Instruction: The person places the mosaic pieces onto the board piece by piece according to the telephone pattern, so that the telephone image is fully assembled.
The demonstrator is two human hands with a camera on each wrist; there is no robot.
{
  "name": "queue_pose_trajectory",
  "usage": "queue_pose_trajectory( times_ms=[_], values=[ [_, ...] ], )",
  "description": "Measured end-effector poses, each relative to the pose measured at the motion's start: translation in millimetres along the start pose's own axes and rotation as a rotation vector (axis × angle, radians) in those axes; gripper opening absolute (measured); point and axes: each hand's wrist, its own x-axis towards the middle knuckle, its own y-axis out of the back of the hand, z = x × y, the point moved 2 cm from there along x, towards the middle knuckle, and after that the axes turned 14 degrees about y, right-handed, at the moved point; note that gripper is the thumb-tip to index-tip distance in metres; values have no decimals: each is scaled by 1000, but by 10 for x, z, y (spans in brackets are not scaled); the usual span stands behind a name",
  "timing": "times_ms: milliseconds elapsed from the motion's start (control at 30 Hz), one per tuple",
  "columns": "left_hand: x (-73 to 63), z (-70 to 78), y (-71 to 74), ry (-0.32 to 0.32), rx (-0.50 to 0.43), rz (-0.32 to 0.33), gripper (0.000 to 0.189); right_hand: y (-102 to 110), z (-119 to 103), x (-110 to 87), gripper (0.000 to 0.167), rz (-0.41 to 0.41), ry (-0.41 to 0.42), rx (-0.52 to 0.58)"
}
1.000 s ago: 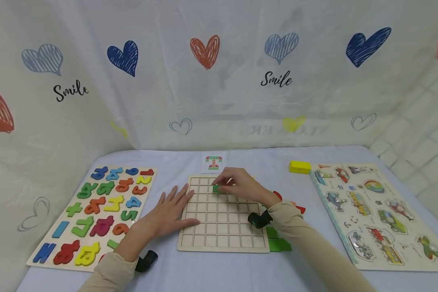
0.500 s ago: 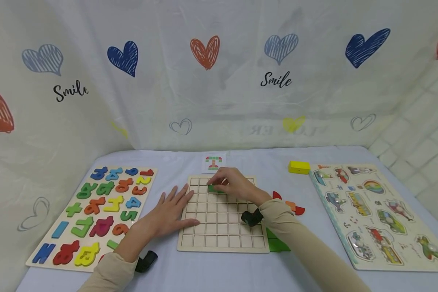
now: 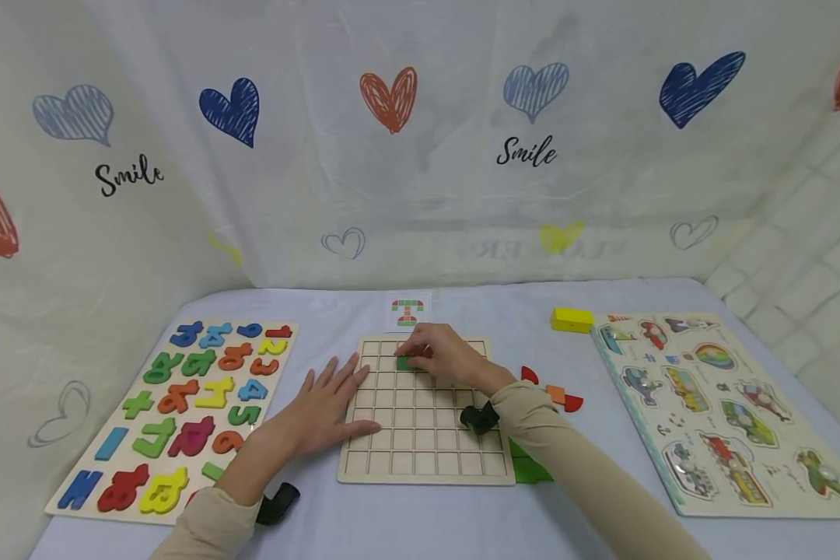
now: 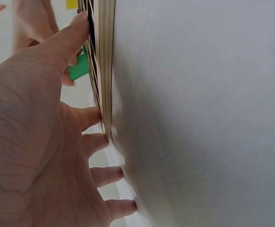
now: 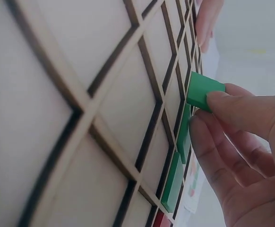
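My right hand (image 3: pixel 444 356) pinches a small green square block (image 5: pixel 204 90) between thumb and fingers, at the far side of a wooden grid board (image 3: pixel 402 418). In the right wrist view the block stands tilted, its lower edge right at the grid strips. Beside it in that row, green blocks (image 5: pixel 173 187) lie in cells, with a red piece (image 5: pixel 162 219) at the end. From the head view, my right hand hides most of these. Fingers spread, my left hand (image 3: pixel 329 408) rests at the board's left edge, the thumb reaching over the rim.
Behind the board lies a pattern card (image 3: pixel 407 313). Green pieces (image 3: pixel 530 469), red quarter-round pieces (image 3: pixel 572 404) and an orange square (image 3: pixel 555 394) lie to the right. A number puzzle (image 3: pixel 119 420) flanks the left side, a picture puzzle (image 3: pixel 728 420) the right. A yellow block (image 3: pixel 572 320) sits at the back.
My right hand has shifted a little left along the far row with the green block, uncovering the red and orange pieces. My left hand stays at the board's edge.
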Motion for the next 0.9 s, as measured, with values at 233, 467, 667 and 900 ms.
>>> queue_pose_trajectory(
  times_ms=[233, 467, 667, 900],
  values=[
    [-13, 18, 15, 3, -6, -5, 97, -5, 9, 30, 20, -14, -35, -32],
    [-15, 8, 7, 1, -2, -2, 96, -10, -6, 53, 21, -58, -31, -73],
    [-12, 1, 9, -2, -5, 5, 96, -21, -9, 64, 23, -85, -21, -126],
    [-11, -5, 7, -5, -7, 8, 96, -31, -2, 73, 17, -101, -9, -169]
  ],
)
